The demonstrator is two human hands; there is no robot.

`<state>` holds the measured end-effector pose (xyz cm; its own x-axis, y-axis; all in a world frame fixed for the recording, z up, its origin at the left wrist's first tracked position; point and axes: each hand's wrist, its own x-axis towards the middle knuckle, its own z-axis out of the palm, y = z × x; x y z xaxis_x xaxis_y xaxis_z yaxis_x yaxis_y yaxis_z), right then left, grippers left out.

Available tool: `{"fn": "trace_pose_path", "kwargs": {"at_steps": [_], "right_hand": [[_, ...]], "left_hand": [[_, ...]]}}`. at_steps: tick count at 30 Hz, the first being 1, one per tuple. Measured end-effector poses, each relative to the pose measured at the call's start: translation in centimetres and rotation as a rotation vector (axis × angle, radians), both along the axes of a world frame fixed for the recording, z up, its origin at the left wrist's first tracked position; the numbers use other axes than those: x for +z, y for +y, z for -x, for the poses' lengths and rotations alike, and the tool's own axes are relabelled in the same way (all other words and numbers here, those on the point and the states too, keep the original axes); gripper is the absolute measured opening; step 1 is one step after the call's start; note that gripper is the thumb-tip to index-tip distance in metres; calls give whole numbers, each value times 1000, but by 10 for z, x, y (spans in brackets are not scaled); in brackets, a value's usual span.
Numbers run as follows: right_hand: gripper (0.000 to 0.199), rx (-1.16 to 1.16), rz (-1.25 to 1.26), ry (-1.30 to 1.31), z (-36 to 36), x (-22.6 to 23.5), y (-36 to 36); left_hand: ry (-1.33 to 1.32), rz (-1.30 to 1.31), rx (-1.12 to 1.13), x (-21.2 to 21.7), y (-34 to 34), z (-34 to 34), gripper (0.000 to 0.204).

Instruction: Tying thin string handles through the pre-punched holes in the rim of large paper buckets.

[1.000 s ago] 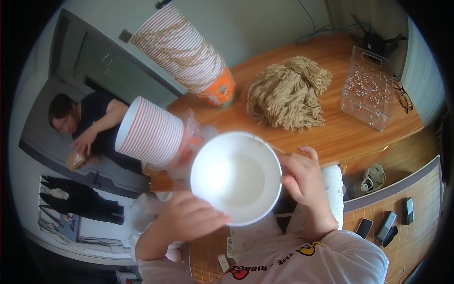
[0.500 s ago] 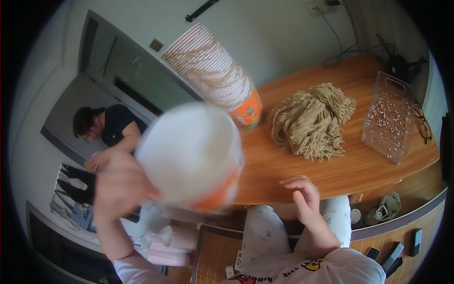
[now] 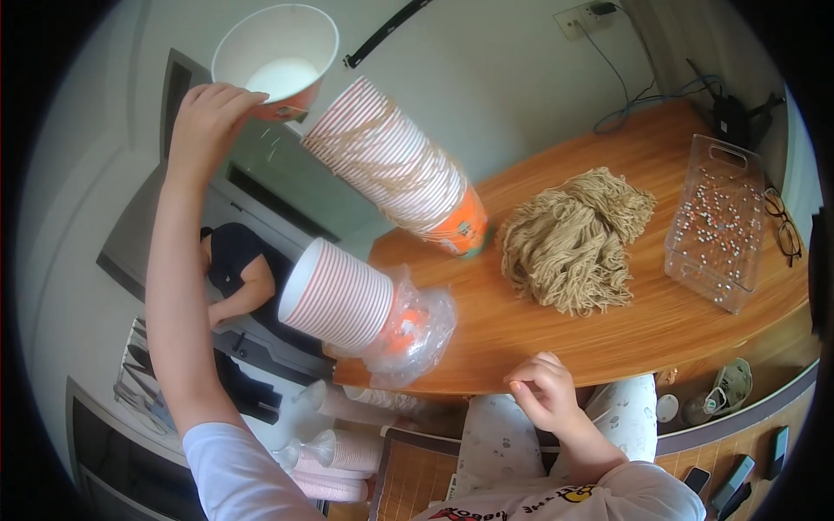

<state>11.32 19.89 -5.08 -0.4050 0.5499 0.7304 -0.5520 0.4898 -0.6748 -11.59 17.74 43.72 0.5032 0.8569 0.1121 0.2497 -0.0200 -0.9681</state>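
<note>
High at the upper left, my left hand [image 3: 213,117] grips the rim of a large white-and-orange paper cup [image 3: 304,43], whose white inside faces me. Beside it rises a tall stack of striped paper cups [image 3: 395,165] hung with strands of tan string, its orange base on the table. Nearer me, a shorter stack of cups [image 3: 343,291] leans with its lower end in a clear plastic bag [image 3: 426,347]. At the table's front edge, above my lap, my right hand [image 3: 547,391] has loosely bent fingers, and nothing shows in it.
A heap of tan strings [image 3: 578,239] lies mid-table [image 3: 486,304]. Right of it are a clear tray with small beads [image 3: 717,226] and eyeglasses [image 3: 784,227]. Another person [image 3: 243,269] works at the left. More bagged cups [image 3: 347,451] stand below the table's left side.
My left hand has swung the paper cup up and away to the upper left, uncovering the bagged stack. My right hand has shifted slightly down, its fingers more bent.
</note>
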Motion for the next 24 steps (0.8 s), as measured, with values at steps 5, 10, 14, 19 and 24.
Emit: {"fn": "trace_pose_path", "kwargs": {"at_steps": [5, 10, 14, 19, 24], "right_hand": [[6, 32, -33, 72, 1, -1, 1], [7, 55, -37, 84, -1, -2, 3], [7, 62, -50, 98, -1, -2, 3], [8, 69, -55, 101, -2, -2, 3], [8, 31, -67, 64, 2, -6, 7]], "left_hand": [[-50, -41, 38, 9, 21, 26, 18], [-250, -90, 104, 8, 28, 38, 18], [-373, -156, 187, 1, 26, 48, 20], [-481, -169, 271, -4, 26, 76, 25], [-844, -227, 239, -20, 41, 158, 32]]}}
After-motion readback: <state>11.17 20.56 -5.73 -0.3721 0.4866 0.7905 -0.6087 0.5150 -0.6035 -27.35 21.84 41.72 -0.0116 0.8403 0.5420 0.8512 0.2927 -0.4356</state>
